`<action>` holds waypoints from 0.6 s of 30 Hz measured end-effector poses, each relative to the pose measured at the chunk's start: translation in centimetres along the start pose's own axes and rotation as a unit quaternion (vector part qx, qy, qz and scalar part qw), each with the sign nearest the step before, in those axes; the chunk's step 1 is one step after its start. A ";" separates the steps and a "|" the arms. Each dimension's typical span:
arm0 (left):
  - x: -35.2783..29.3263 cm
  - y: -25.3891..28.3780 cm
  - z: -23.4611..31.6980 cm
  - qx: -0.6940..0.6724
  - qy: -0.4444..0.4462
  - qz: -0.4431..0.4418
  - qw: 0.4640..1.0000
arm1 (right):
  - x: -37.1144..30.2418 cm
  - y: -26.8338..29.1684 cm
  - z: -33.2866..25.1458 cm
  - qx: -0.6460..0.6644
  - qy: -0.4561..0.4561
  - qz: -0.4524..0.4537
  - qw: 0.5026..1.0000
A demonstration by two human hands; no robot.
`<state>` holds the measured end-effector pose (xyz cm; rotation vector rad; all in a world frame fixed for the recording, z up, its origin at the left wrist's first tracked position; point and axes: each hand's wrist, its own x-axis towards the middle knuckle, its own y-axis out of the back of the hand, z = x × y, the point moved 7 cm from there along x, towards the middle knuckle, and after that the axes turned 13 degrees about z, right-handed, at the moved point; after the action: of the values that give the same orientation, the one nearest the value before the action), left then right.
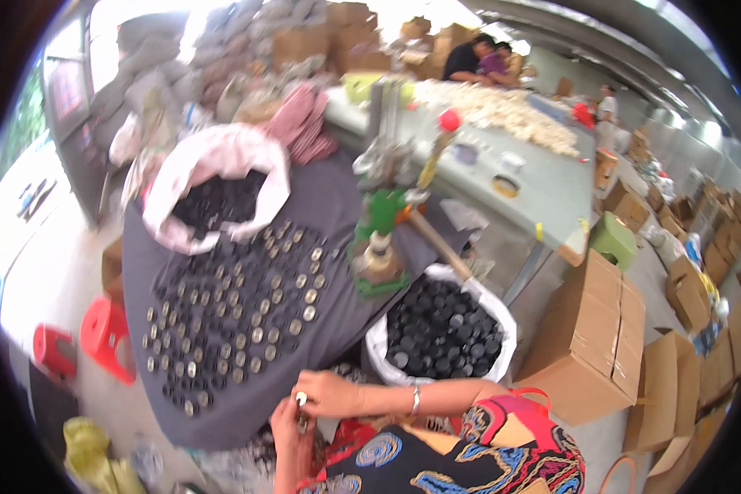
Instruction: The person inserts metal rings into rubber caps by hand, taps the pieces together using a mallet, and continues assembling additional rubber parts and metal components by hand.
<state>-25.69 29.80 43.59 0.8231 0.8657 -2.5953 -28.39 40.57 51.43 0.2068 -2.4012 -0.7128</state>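
My left hand (286, 426) and my right hand (331, 394) meet at the near edge of the cloth-covered table, fingers closed together. Between their fingertips is a small pale round piece (302, 398); its exact kind is too small to make out. Spread over the dark grey cloth (337, 185) lie many small black parts (235, 317), a good number with shiny metal rings on them. Beyond my hands stands a green hand press (380, 239) with a red-knobbed lever (449, 121). Right of it, a white sack (509, 317) is full of black round caps (445, 329).
A pale open bag (160, 193) of black parts sits at the table's far left. Red stools (107, 337) stand left, cardboard boxes (589, 333) right. Behind the press, a long table (543, 206) carries heaped cream-coloured pieces (502, 111); people (473, 62) lean over its far end.
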 end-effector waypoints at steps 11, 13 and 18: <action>-0.1 0.1 1.1 -0.034 0.023 -0.061 0.997 | 6.6 7.9 2.8 -0.116 0.034 0.111 0.986; 0.2 1.7 1.2 -0.034 0.010 -0.048 0.998 | 10.0 10.6 5.7 -0.141 -0.057 0.138 0.979; 0.0 2.6 0.9 -0.060 0.028 -0.042 0.997 | 15.3 16.1 14.7 -0.278 -0.054 0.187 0.941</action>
<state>-24.99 27.24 43.03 0.8469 1.0818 -2.5727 -49.07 55.88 58.36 -0.5188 -2.1376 -1.1939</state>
